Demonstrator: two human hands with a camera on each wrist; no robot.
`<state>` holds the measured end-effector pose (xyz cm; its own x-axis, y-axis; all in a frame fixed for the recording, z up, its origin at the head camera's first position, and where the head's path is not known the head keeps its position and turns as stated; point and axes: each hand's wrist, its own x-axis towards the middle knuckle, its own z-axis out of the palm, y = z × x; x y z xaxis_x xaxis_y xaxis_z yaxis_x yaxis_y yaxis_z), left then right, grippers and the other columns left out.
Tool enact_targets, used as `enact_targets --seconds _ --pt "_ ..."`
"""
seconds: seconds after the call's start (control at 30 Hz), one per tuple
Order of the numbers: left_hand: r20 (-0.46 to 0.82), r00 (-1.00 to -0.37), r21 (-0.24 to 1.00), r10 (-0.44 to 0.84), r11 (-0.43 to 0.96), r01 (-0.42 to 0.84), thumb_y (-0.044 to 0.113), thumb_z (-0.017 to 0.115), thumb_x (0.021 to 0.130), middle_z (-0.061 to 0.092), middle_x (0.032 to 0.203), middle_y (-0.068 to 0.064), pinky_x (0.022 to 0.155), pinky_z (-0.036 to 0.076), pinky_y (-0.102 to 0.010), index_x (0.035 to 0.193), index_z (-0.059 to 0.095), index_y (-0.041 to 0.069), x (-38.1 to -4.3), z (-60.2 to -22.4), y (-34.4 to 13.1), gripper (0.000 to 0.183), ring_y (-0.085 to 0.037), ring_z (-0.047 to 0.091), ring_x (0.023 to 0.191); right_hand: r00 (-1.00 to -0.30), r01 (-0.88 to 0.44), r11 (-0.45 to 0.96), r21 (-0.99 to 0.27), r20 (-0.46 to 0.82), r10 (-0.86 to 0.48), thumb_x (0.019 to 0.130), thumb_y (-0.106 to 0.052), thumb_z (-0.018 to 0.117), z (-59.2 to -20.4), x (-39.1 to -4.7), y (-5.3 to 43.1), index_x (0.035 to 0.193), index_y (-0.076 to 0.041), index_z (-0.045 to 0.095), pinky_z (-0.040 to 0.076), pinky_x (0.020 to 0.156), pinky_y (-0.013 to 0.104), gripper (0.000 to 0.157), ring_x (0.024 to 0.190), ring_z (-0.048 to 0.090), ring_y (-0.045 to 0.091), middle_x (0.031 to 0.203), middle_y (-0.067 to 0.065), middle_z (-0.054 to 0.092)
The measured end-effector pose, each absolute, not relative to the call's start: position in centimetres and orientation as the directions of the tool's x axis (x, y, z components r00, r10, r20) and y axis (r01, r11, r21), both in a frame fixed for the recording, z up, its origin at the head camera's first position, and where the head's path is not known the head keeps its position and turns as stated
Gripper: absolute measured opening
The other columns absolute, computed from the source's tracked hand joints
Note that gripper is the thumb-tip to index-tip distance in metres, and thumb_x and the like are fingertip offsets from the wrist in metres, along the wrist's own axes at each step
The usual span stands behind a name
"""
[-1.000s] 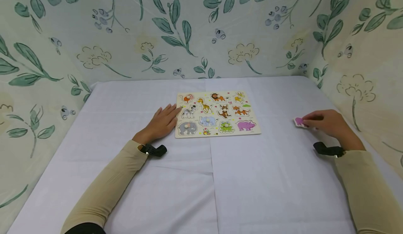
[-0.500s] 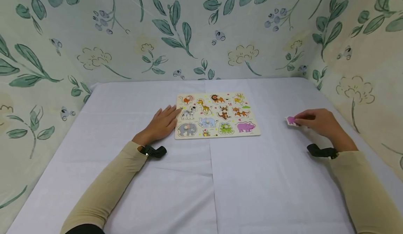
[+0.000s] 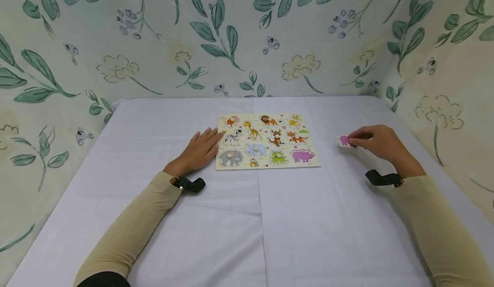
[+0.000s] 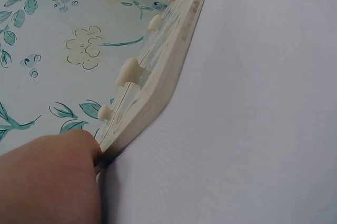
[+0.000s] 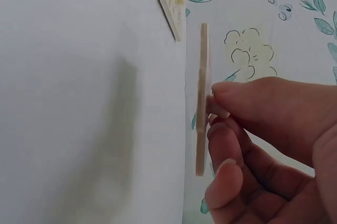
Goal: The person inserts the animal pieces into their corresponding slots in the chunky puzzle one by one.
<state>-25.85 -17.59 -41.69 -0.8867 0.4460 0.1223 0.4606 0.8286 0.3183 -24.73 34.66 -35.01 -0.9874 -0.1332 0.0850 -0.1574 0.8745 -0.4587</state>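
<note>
A wooden peg puzzle board (image 3: 266, 167) with colourful animal pictures lies on the white-clothed table. My left hand (image 3: 198, 150) rests with extended fingers at its left edge; in the left wrist view, the fingers meet the board's side (image 4: 158, 84), and small knobs rise from its face. To the right of the board, my right hand (image 3: 380, 143) holds a purple hippo puzzle piece (image 3: 342, 140). The right wrist view shows thumb and fingers pinching the small knob on this thin wooden piece (image 5: 202, 97), held above the cloth. A purple hippo picture (image 3: 302, 155) fills the board's near right corner.
White cloth (image 3: 185, 244) with fold lines covers the table. Leaf-and-flower patterned fabric (image 3: 239, 34) rises behind the table and at both sides. Each wrist wears a black camera strap (image 3: 189, 184).
My right hand has carried the hippo piece leftward, nearer the board, and raised it slightly. The left hand and the board have stayed in place.
</note>
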Motion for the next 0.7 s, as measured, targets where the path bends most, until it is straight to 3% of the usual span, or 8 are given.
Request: enact_targets --seconds 0.23,0.7 --pt "0.118 -0.887 0.311 0.446 0.832 0.460 0.031 0.032 0.104 0.019 0.160 -0.006 0.117 0.002 -0.051 0.154 0.027 0.018 -26.1 -41.8 -17.5 0.052 -0.026 0.009 0.148 -0.979 -0.203 0.850 -0.485 0.101 -0.176 0.091 -0.027 0.068 -34.5 -25.7 31.7 0.107 -0.003 0.072 0.051 0.081 0.047 0.029 0.090 0.060 0.029 0.100 0.015 0.070" --pt "0.120 -0.893 0.315 0.433 0.837 0.448 0.032 0.032 0.104 0.020 0.160 -0.006 0.117 0.002 -0.051 0.154 0.027 0.017 -26.2 -41.9 -17.3 0.052 -0.027 0.009 0.148 -0.963 -0.264 0.802 -0.535 0.094 -0.254 0.088 -0.028 0.072 -34.9 -26.9 27.3 0.104 -0.010 0.075 0.050 0.073 0.033 0.024 0.085 0.058 0.024 0.095 0.006 0.071"
